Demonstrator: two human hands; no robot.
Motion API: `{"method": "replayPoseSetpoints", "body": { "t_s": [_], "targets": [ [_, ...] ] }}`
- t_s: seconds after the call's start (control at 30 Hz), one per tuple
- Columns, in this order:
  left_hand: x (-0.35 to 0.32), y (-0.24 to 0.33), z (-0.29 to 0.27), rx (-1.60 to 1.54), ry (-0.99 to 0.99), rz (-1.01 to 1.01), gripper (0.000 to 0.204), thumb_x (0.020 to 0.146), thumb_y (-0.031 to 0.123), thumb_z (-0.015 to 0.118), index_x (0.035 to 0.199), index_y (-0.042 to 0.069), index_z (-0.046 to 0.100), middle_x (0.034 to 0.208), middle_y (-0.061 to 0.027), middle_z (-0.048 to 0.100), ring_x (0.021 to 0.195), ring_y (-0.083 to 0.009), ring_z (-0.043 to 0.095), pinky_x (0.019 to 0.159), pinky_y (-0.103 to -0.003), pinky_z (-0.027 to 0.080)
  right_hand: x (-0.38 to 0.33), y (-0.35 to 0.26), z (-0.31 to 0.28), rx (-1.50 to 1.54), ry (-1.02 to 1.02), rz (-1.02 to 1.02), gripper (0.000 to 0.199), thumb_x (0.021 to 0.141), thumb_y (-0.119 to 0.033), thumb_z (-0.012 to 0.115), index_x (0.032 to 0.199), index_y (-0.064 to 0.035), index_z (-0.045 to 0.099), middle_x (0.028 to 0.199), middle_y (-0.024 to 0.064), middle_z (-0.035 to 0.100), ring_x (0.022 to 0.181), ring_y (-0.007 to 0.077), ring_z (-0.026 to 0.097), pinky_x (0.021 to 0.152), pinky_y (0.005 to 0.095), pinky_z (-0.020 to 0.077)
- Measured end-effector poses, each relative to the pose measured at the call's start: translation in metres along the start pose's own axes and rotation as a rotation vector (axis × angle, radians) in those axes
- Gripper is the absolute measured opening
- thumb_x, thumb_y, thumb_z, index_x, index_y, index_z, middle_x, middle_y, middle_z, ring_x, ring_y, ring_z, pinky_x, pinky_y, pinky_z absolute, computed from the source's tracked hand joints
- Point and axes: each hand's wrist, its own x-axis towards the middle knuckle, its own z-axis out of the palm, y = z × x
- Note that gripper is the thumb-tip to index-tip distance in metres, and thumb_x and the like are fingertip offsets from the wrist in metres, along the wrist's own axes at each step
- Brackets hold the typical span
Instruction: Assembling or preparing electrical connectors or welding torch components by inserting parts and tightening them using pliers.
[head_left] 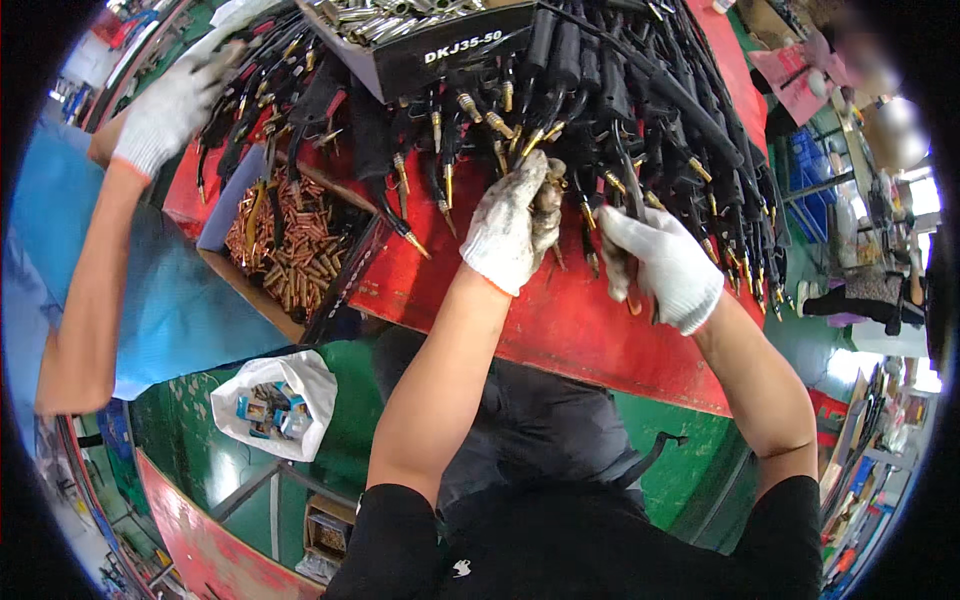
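Note:
My left hand (510, 222), in a white glove with dirty fingertips, is closed around the brass-tipped end (533, 141) of a black torch cable. My right hand (665, 262), gloved too, grips a dark metal tool that looks like pliers (628, 178); its lower end shows below my fingers. The two hands are apart, both over the front of the red table (590, 335). Beyond them lies a dense row of black torch cables (590, 70) with brass ends pointing toward me.
An open box of small copper parts (295, 240) sits at the left, and a black box of silvery metal sleeves (430, 40) farther back. A co-worker's gloved hand (172, 112) reaches over cables at the left. Below stands a white sack (318, 385) holding small packets.

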Motion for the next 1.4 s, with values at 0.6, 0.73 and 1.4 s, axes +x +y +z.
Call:
{"method": "replayPoseSetpoints", "body": {
  "t_s": [0.6,0.73,1.4],
  "targets": [
    [0.004,-0.017,-0.028,-0.192,-0.198,0.057,0.024,0.103,0.036,0.062,0.096,0.014,0.066,0.065,0.0032,0.056,0.05,-0.0082,0.049,0.044,-0.022,0.035,0.04,-0.044,0.048,-0.296,0.103,0.115,0.023,0.09,-0.025,0.068,0.084,-0.0035,0.064,0.069,0.0058,0.057,0.053,0.0173,0.05,0.047,0.0327,0.0397],
    [0.005,-0.018,-0.03,-0.216,-0.202,0.047,0.023,0.102,0.036,0.063,0.098,0.014,0.067,0.067,0.0034,0.057,0.049,-0.0081,0.048,0.044,-0.022,0.035,0.039,-0.047,0.052,-0.202,0.073,0.241,0.021,0.091,-0.024,0.067,0.084,-0.0045,0.062,0.069,0.0055,0.054,0.055,0.018,0.05,0.049,0.0347,0.0408],
    [-0.035,-0.004,0.016,0.311,0.196,0.05,0.021,0.094,0.033,0.072,0.094,0.013,0.066,0.065,0.0043,0.06,0.047,-0.0057,0.049,0.04,-0.022,0.032,-0.023,0.097,0.01,0.057,0.387,-0.371,0.019,0.099,-0.019,0.066,0.105,-0.0018,0.064,0.078,-0.0022,0.058,0.066,0.0055,0.051,0.06,0.024,0.0431]
  ]
}}
